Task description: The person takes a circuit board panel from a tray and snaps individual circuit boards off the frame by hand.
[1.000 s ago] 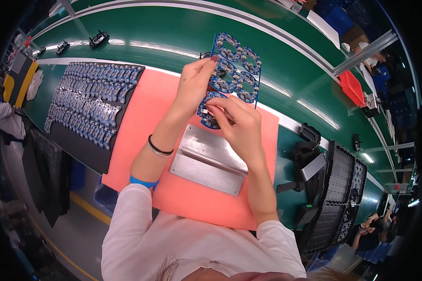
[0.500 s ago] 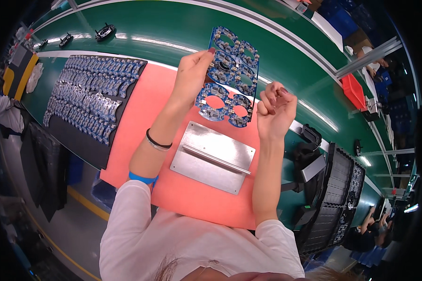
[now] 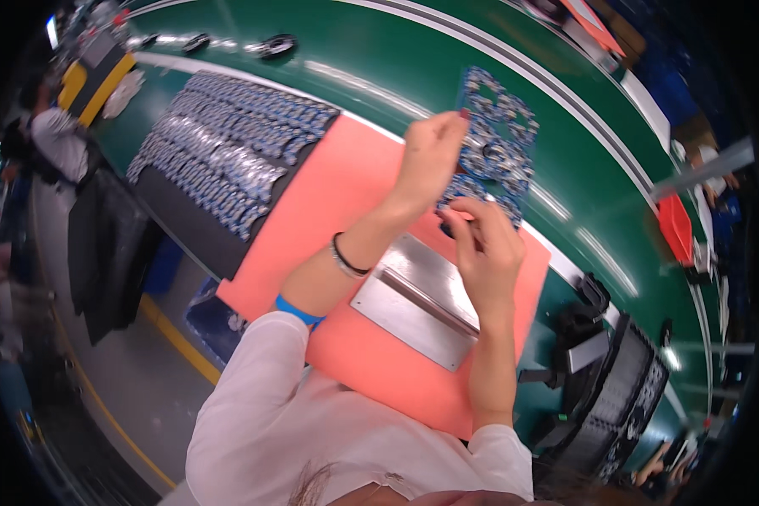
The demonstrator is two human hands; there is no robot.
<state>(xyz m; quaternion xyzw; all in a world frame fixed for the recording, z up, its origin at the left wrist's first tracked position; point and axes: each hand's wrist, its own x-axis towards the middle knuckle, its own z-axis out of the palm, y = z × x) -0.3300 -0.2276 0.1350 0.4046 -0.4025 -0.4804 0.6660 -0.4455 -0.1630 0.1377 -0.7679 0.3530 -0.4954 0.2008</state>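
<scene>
My left hand (image 3: 433, 160) pinches the left edge of a blue circuit board panel (image 3: 489, 156) and holds it raised beyond the metal plate. Round cutouts run through this panel, and small parts cover its face. At its lower end is my right hand (image 3: 489, 244), with thumb and fingertips drawn together on the panel's bottom corner; motion blur softens the contact. The hand covers part of that end. Below both hands a silver metal plate (image 3: 413, 325) with a raised ridge lies on a pink mat (image 3: 337, 190); my right forearm hides its right end.
To the left, rows of curved blue circuit boards (image 3: 219, 143) lie on a black mat (image 3: 177, 211). Black trays (image 3: 616, 396) and a dark device (image 3: 578, 341) stand at the right. A red bin (image 3: 675, 228) sits farther right, and black round parts (image 3: 278, 45) lie on the green bench.
My right hand has moved from beside the panel to its lower end, and its fingers have come together there. The view has shifted, so everything appears farther right and lower.
</scene>
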